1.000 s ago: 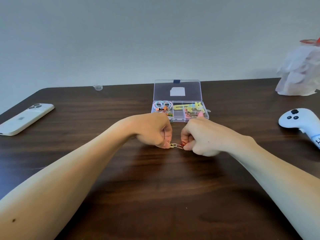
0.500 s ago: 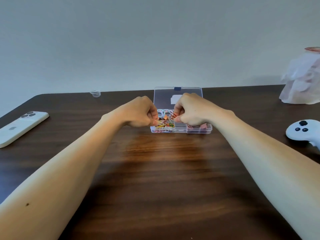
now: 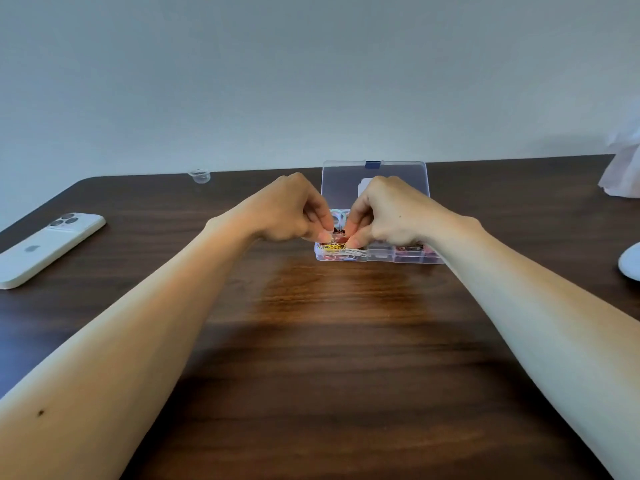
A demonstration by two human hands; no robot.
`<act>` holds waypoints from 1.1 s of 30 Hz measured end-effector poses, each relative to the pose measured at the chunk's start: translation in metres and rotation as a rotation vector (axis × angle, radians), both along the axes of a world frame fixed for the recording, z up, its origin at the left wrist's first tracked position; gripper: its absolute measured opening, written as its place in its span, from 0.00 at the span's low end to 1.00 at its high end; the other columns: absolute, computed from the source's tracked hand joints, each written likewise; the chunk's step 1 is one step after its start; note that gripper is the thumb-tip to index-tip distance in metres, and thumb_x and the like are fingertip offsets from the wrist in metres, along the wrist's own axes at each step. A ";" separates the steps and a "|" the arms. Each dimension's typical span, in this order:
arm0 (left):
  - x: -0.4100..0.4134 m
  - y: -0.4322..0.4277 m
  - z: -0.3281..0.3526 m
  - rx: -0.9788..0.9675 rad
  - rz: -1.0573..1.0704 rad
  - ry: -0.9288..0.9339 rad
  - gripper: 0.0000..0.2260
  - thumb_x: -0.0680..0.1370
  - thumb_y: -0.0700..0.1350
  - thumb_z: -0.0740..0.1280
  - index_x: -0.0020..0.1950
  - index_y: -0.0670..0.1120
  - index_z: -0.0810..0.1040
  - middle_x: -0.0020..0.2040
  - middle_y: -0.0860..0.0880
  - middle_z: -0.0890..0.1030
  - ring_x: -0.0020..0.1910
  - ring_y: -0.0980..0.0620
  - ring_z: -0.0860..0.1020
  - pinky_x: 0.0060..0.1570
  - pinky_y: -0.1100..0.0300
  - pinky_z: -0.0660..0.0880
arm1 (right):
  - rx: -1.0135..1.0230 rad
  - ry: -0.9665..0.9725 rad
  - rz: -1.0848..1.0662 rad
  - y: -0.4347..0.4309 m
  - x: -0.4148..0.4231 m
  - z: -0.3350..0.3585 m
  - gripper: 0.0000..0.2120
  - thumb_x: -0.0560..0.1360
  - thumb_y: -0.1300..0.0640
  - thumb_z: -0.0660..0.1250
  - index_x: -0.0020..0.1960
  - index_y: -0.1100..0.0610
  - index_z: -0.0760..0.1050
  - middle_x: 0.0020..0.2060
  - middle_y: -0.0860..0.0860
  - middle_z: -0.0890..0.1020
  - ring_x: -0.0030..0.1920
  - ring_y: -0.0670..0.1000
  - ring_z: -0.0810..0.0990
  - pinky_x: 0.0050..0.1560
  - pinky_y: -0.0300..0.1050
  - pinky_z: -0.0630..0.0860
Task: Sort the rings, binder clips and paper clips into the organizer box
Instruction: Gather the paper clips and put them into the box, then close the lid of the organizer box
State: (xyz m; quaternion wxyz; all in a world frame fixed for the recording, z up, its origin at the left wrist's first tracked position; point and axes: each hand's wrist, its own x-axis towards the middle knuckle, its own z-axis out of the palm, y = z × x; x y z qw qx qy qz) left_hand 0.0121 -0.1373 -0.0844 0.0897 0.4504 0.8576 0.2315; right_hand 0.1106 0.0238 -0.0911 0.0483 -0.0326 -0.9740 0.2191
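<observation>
A clear plastic organizer box point(image 3: 381, 258) stands open on the dark wooden table, its lid point(image 3: 346, 181) upright behind it. Coloured paper clips point(image 3: 337, 249) fill its front left compartment. Rings point(image 3: 338, 216) show in the back left compartment, and pink binder clips point(image 3: 405, 250) lie at the front right. My left hand point(image 3: 291, 211) and my right hand point(image 3: 388, 211) meet over the left side of the box. Their fingertips pinch small linked clips point(image 3: 337, 237) just above the paper clip compartment; the clips are mostly hidden by the fingers.
A white phone point(image 3: 45, 247) lies face down at the table's left edge. A small clear cup point(image 3: 200, 176) sits at the back left. At the right edge are a white controller point(image 3: 632, 261) and a white plastic bag point(image 3: 623, 168).
Both hands lifted the linked clips from the table in front of the box and carried them forward. They now hover low over the box's left compartments.
</observation>
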 end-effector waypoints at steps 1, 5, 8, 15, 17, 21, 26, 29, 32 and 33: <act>0.000 -0.001 0.000 0.027 -0.002 -0.009 0.07 0.69 0.42 0.78 0.45 0.49 0.86 0.38 0.52 0.85 0.39 0.58 0.82 0.48 0.62 0.79 | -0.023 0.015 -0.004 0.000 0.001 0.000 0.08 0.65 0.55 0.81 0.43 0.54 0.86 0.36 0.49 0.86 0.38 0.46 0.84 0.44 0.44 0.79; 0.002 0.000 -0.002 0.068 -0.008 -0.042 0.05 0.70 0.47 0.78 0.44 0.52 0.87 0.35 0.56 0.84 0.34 0.64 0.77 0.39 0.71 0.73 | -0.079 0.043 -0.022 0.004 0.002 0.002 0.08 0.64 0.58 0.81 0.43 0.53 0.86 0.35 0.48 0.86 0.39 0.47 0.85 0.47 0.46 0.82; 0.002 0.002 -0.005 0.022 -0.017 -0.048 0.05 0.69 0.47 0.78 0.44 0.52 0.87 0.31 0.59 0.82 0.31 0.66 0.76 0.33 0.77 0.68 | -0.123 0.028 -0.024 0.007 0.003 0.003 0.09 0.65 0.64 0.79 0.43 0.54 0.86 0.34 0.49 0.87 0.40 0.49 0.86 0.50 0.50 0.82; -0.005 0.000 -0.007 0.064 0.008 -0.044 0.04 0.70 0.49 0.77 0.44 0.53 0.86 0.32 0.57 0.79 0.29 0.64 0.74 0.34 0.73 0.69 | -0.202 0.050 -0.043 0.012 0.009 0.007 0.06 0.67 0.61 0.79 0.39 0.50 0.85 0.33 0.48 0.87 0.35 0.44 0.84 0.41 0.41 0.81; -0.008 0.000 -0.010 0.125 0.047 -0.046 0.05 0.70 0.50 0.77 0.43 0.52 0.85 0.34 0.54 0.80 0.29 0.62 0.73 0.38 0.65 0.71 | -0.223 0.082 -0.083 0.017 0.013 0.009 0.04 0.69 0.59 0.78 0.38 0.52 0.85 0.29 0.47 0.85 0.28 0.44 0.80 0.35 0.39 0.77; -0.016 -0.001 -0.018 0.275 0.166 -0.169 0.11 0.72 0.48 0.76 0.52 0.49 0.81 0.48 0.48 0.81 0.33 0.54 0.78 0.31 0.62 0.76 | -0.201 0.193 -0.243 0.038 0.026 0.010 0.05 0.71 0.53 0.76 0.39 0.54 0.84 0.30 0.46 0.84 0.30 0.47 0.81 0.35 0.41 0.76; -0.014 0.008 -0.034 0.388 0.299 -0.509 0.24 0.76 0.44 0.72 0.71 0.45 0.69 0.61 0.44 0.77 0.30 0.54 0.77 0.27 0.65 0.75 | -0.283 0.208 -0.518 0.075 0.050 -0.012 0.10 0.73 0.48 0.74 0.47 0.54 0.83 0.33 0.50 0.84 0.29 0.49 0.79 0.32 0.41 0.74; -0.011 0.014 -0.041 0.450 0.307 -0.644 0.28 0.76 0.41 0.72 0.73 0.45 0.66 0.61 0.44 0.79 0.27 0.55 0.74 0.24 0.64 0.73 | -0.439 0.098 -0.590 0.083 0.050 -0.028 0.20 0.72 0.48 0.75 0.59 0.58 0.81 0.38 0.54 0.85 0.28 0.49 0.78 0.29 0.41 0.74; -0.009 0.014 -0.042 0.405 0.246 -0.558 0.32 0.70 0.43 0.77 0.70 0.47 0.67 0.56 0.49 0.83 0.31 0.53 0.77 0.23 0.63 0.70 | -0.493 0.044 -0.558 0.080 0.046 -0.033 0.19 0.72 0.50 0.76 0.59 0.58 0.81 0.39 0.55 0.85 0.28 0.49 0.78 0.30 0.40 0.76; -0.007 0.013 -0.042 0.386 0.235 -0.531 0.32 0.69 0.44 0.78 0.69 0.49 0.68 0.56 0.51 0.83 0.34 0.52 0.78 0.23 0.62 0.69 | -0.495 0.046 -0.551 0.079 0.046 -0.033 0.18 0.72 0.50 0.76 0.58 0.58 0.82 0.38 0.55 0.85 0.28 0.48 0.77 0.30 0.40 0.76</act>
